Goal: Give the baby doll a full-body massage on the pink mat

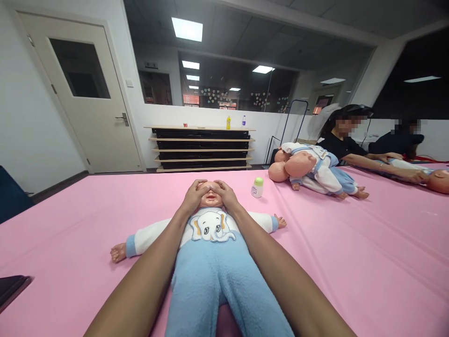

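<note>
A baby doll (213, 262) lies on its back on the pink table cover (351, 262), arms spread, dressed in a white and light-blue fleece suit with an elephant face on the chest. My left hand (194, 197) cups one side of the doll's head (211, 200), and my right hand (227, 196) cups the other. Both thumbs lie across the upper face and cover the eyes; nose and mouth show between them. The fingers curve round the sides of the head. Right of the head stands a small white bottle with a green cap (257, 187).
More baby dolls (308, 166) lie piled at the right. Beyond them a person in black (345, 140) handles another doll (438, 180). A dark flat object (12, 290) lies at the left edge. Behind the table stands a stacked shelf (201, 145) with bottles on top.
</note>
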Motion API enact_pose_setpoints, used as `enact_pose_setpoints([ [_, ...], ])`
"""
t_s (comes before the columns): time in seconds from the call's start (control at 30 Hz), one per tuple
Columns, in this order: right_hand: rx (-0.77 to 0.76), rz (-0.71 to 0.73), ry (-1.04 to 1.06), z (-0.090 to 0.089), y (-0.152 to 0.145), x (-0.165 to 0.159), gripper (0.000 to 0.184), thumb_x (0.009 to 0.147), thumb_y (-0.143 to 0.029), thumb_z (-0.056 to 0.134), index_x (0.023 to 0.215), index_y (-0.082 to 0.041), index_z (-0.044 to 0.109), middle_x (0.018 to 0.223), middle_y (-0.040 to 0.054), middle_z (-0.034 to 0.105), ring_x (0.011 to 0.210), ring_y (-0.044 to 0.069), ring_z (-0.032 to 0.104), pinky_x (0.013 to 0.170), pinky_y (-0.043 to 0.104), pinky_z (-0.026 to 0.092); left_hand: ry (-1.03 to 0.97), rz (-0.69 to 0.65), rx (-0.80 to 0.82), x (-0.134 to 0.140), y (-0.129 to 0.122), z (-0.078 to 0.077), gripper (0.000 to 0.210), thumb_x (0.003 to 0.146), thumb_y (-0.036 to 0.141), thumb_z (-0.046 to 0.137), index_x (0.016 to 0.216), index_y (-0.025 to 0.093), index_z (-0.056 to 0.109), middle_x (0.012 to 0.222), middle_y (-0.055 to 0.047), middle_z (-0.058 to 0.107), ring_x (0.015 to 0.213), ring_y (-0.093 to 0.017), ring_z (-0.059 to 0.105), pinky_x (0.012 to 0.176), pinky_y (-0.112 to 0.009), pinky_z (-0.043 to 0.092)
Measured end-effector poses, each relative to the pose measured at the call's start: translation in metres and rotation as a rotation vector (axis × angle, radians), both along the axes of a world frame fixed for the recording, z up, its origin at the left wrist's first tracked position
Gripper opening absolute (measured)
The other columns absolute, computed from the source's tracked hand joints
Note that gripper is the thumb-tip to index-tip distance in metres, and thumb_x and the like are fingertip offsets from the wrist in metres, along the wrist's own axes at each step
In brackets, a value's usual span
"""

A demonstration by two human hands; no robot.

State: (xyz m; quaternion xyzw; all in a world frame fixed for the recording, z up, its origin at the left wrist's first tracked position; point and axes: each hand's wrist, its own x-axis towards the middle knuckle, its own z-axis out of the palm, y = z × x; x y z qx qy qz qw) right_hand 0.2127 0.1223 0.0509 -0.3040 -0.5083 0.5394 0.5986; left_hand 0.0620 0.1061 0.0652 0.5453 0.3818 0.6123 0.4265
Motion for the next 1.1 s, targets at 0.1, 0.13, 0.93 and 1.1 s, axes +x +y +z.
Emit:
enact_pose_setpoints([
  [0.1,-0.011,-0.015,-0.002,0.0,0.007,0.001,0.046,0.061,-0.037,0.081,0.101,-0.02,0.066,0.092,0.0029,0.069,0.087,0.02,0.064,0.084,0.038,0.051,0.009,0.002,-0.008,0.001,0.003,0.004,0.038,0.064,0.036,0.079,0.097,0.02,0.068,0.088,-0.007,0.068,0.083,-0.024,0.063,0.075,-0.036,0.049],
  [0.13,-0.011,-0.015,0.001,0.0,0.008,0.0,0.045,0.061,-0.038,0.082,0.1,-0.02,0.066,0.092,0.0035,0.069,0.087,0.02,0.064,0.084,0.038,0.051,0.005,-0.001,-0.012,0.001,0.003,0.004,0.037,0.064,0.035,0.079,0.095,0.02,0.068,0.086,-0.006,0.068,0.081,-0.024,0.063,0.074,-0.036,0.049],
  [0.93,0.019,0.059,0.008,-0.004,0.004,-0.007,0.047,0.071,-0.041,0.073,0.114,-0.021,0.067,0.112,0.0045,0.069,0.103,0.022,0.063,0.093,0.035,0.049,-0.104,-0.071,-0.065,-0.002,0.004,-0.011,0.051,0.069,0.041,0.076,0.114,0.019,0.067,0.115,-0.008,0.068,0.103,-0.026,0.063,0.093,-0.039,0.047],
  [1.1,0.013,0.088,0.025,-0.005,0.004,-0.009,0.045,0.07,-0.043,0.074,0.108,-0.019,0.067,0.106,0.0048,0.07,0.096,0.02,0.063,0.091,0.034,0.048,-0.137,-0.078,-0.068,-0.003,0.006,-0.012,0.049,0.067,0.04,0.076,0.11,0.017,0.069,0.11,-0.009,0.069,0.099,-0.027,0.065,0.09,-0.04,0.049],
])
